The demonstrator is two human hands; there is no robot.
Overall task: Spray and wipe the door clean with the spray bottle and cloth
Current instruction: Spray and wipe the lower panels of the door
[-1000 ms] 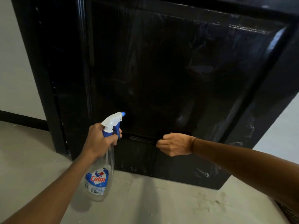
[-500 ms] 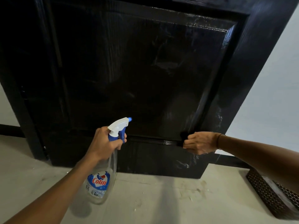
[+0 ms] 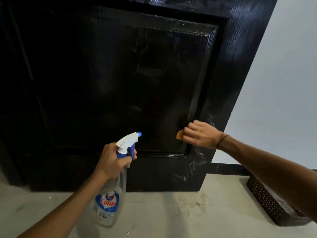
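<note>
at five o'clock on the black door (image 3: 111,74), the right hand (image 3: 199,134) pinches an orange cloth (image 3: 179,134); the left hand (image 3: 111,162) grips the colin spray bottle (image 3: 109,201), nozzle toward one o'clock.

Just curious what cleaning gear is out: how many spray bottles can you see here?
1. The spray bottle is gripped in the left hand, nozzle aimed at the black door. Others may lie outside the view.

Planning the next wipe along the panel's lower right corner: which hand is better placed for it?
The right hand. It grips the orange cloth against the door at that corner, while the left hand holds the spray bottle off the surface.
</note>
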